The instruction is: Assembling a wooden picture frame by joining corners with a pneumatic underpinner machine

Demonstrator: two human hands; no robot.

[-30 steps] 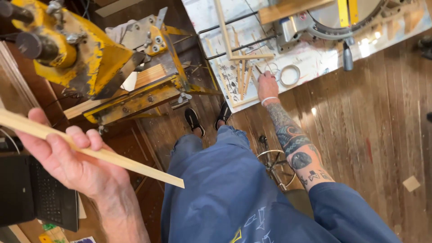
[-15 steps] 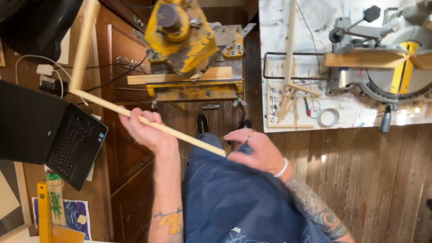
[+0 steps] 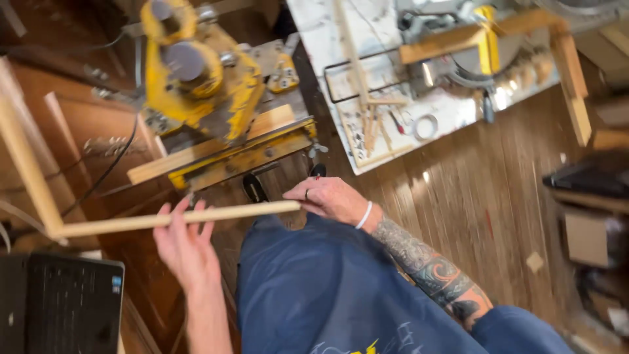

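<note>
**Wood strip held level between both hands**

Strip (image 3: 196,217) of pale wood runs crosswise in front of the person, above the blue apron (image 3: 327,295). Its left end meets a second strip (image 3: 26,164) at a corner, which rises toward the upper left. The left hand (image 3: 187,246) cups the strip from below near its middle, fingers curled over it. The right hand (image 3: 331,198) closes on the right end.

It looks light and thin, stiff along its length but likely to snap or flex at the corner joint, so a grip spread toward both ends suits it.

Beyond it sits a yellow saw (image 3: 203,85) on the wooden floor (image 3: 472,196). Farther right, a white board (image 3: 367,85) carries more strips, a tape roll (image 3: 426,126) and another saw (image 3: 485,52). A laptop (image 3: 59,301) lies lower left; its small blue corner sticker is too blurred to make out. A cardboard box (image 3: 586,239) stands at the right.
</note>
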